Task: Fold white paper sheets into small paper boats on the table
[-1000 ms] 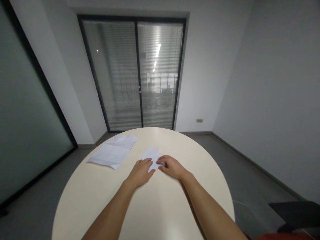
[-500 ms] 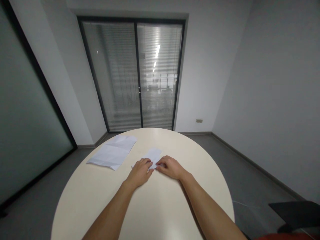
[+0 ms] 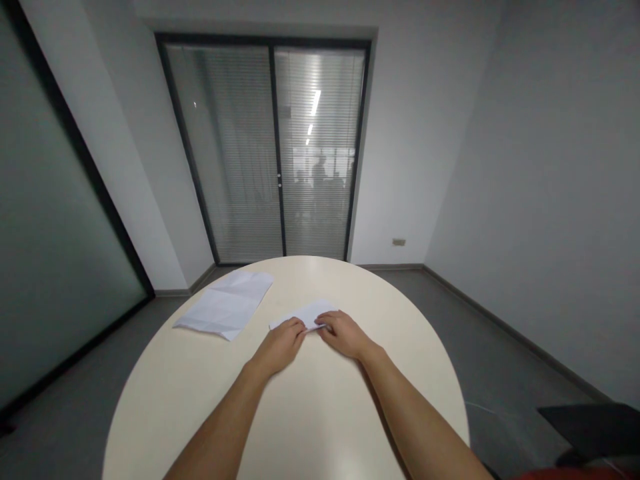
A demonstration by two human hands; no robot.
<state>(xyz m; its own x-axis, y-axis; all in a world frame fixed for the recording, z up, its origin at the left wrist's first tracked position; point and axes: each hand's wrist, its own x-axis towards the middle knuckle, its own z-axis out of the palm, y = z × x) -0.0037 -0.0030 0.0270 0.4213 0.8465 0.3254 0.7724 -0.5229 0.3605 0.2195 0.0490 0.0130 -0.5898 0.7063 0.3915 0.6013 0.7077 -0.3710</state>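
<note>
A small folded piece of white paper (image 3: pixel 309 313) lies on the round cream table (image 3: pixel 310 413), between my two hands. My left hand (image 3: pixel 281 342) pinches its near left edge between thumb and fingers. On the near right edge, my right hand (image 3: pixel 341 332) is closed the same way, with its fingertips partly hidden. The near edge of the paper looks slightly raised between the hands. To the left, apart from both hands, rests a larger creased sheet of white paper (image 3: pixel 227 301).
Beyond the table stands a glass door with blinds (image 3: pixel 270 153) in a dark frame. A frosted glass panel (image 3: pixel 55 253) is at the left. Part of a black chair (image 3: pixel 595 427) shows at the lower right.
The small paper now lies wider from left to right, and its far strip no longer sticks up away from me. Both hands have stayed nearly in place, slightly farther apart.
</note>
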